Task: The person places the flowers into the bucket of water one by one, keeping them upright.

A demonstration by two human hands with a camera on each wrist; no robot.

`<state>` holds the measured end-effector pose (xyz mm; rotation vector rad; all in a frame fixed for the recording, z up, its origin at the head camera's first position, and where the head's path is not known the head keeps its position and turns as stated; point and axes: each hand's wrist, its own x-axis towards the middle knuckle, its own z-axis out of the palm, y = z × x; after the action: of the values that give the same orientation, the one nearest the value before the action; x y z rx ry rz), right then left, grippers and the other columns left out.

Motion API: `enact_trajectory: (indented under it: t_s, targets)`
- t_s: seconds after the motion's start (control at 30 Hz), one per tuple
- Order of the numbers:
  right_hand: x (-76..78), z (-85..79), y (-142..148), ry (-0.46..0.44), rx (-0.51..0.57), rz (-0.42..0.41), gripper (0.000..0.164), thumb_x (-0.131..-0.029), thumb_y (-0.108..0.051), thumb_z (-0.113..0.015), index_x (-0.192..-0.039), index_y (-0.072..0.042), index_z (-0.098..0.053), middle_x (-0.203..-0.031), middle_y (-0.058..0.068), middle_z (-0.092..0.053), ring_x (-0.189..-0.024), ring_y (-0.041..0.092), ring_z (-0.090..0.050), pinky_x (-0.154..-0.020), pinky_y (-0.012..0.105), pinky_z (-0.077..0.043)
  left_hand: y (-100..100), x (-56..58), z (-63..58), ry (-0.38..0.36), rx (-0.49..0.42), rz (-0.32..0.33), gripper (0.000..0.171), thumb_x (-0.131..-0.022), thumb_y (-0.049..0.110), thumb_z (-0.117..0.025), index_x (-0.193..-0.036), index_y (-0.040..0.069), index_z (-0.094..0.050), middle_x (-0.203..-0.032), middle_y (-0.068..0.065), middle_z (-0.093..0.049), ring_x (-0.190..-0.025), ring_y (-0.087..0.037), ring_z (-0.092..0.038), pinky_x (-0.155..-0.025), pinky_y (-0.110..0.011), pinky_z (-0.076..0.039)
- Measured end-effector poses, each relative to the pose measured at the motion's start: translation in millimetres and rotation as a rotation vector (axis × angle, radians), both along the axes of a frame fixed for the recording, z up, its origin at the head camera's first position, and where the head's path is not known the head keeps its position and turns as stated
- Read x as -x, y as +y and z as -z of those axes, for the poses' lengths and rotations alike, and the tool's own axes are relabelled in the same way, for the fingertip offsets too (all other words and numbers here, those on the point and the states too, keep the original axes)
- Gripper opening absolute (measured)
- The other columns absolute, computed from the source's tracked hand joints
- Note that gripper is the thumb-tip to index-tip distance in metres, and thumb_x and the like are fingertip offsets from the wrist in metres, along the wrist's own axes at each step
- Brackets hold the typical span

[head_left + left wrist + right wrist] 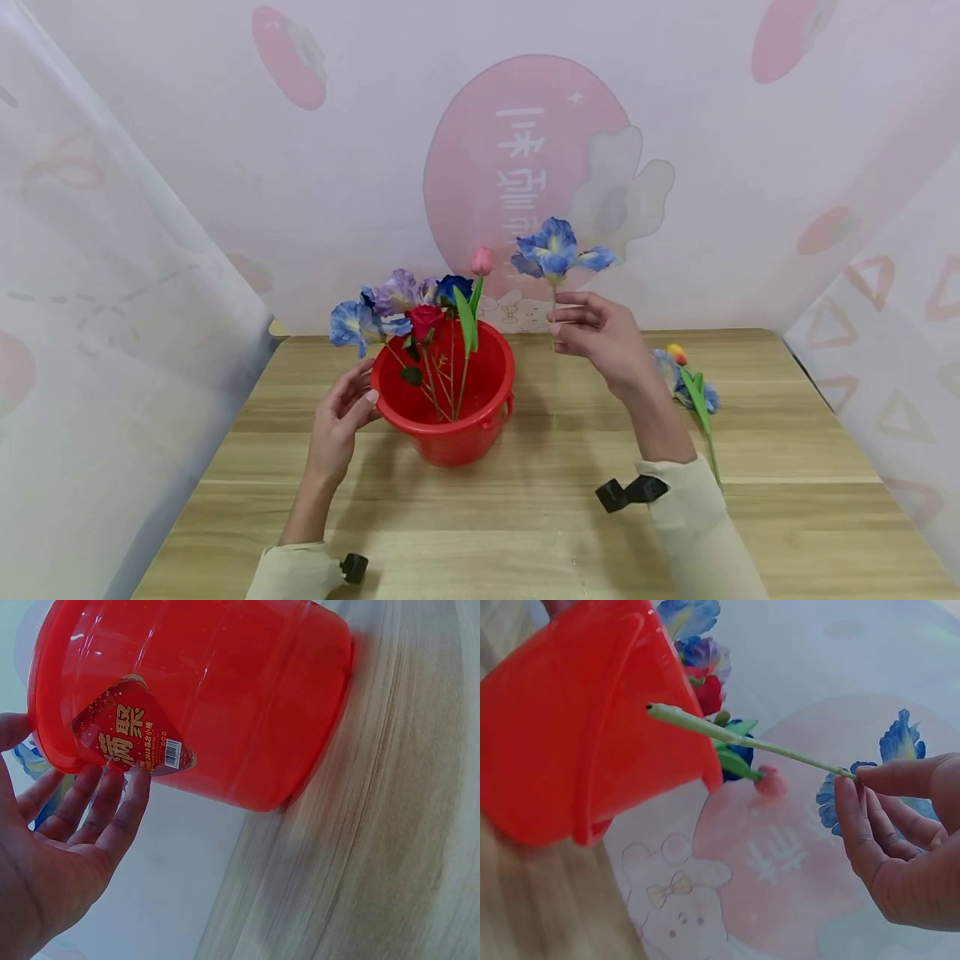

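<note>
A red bucket (457, 446) stands on the table with several artificial flowers leaning in it: a red rose (425, 322), a dark blue rose (454, 289), a pink tulip (482, 262), a purple flower (397, 292) and a blue iris (352, 325). My left hand (339, 425) rests against the bucket's left side near the rim, its fingers extended along the outer wall in the left wrist view. To the right of the bucket, my right hand (603, 337) pinches the stem of another blue iris (553, 250) between thumb and fingertips. Its bare green stem end (675, 716) shows in the right wrist view.
More flowers lie on the table at the right, beyond my right forearm: an orange-yellow tulip (677, 354) and a blue flower (708, 396). A patterned white cloth (360, 167) hangs behind the wooden table (480, 533). A diamond-shaped label (131, 727) is on the bucket.
</note>
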<state>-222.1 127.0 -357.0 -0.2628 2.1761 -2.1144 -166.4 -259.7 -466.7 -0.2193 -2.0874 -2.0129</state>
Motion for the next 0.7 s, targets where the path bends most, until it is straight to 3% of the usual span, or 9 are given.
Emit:
enact_trajectory:
  t_s: [0.3,0.7]
  targets:
    - [6.7,-22.8,-23,0.063,0.030,-0.002,0.047,-0.101,-0.001,-0.071,-0.147,-0.003,-0.060,-0.129,0.020,-0.068,-0.105,0.017,-0.072,-0.084,0.030,-0.067,-1,-0.3,0.0,-0.013,0.006,-0.005,0.049,-0.109,0.011,-0.060,-0.156,0.000,-0.051,-0.132,-0.001,-0.069,-0.114,-0.010,-0.072,-0.085,-0.023,-0.066]
    - [14.7,-34.9,-53,0.148,0.068,0.010,0.045,-0.100,0.000,-0.072,-0.143,-0.005,-0.063,-0.123,0.017,-0.071,-0.100,0.017,-0.074,-0.085,0.034,-0.068,-1,-0.5,0.0,-0.030,0.029,-0.025,0.048,-0.109,0.014,-0.060,-0.155,0.002,-0.052,-0.132,-0.003,-0.069,-0.113,-0.011,-0.072,-0.085,-0.024,-0.066]
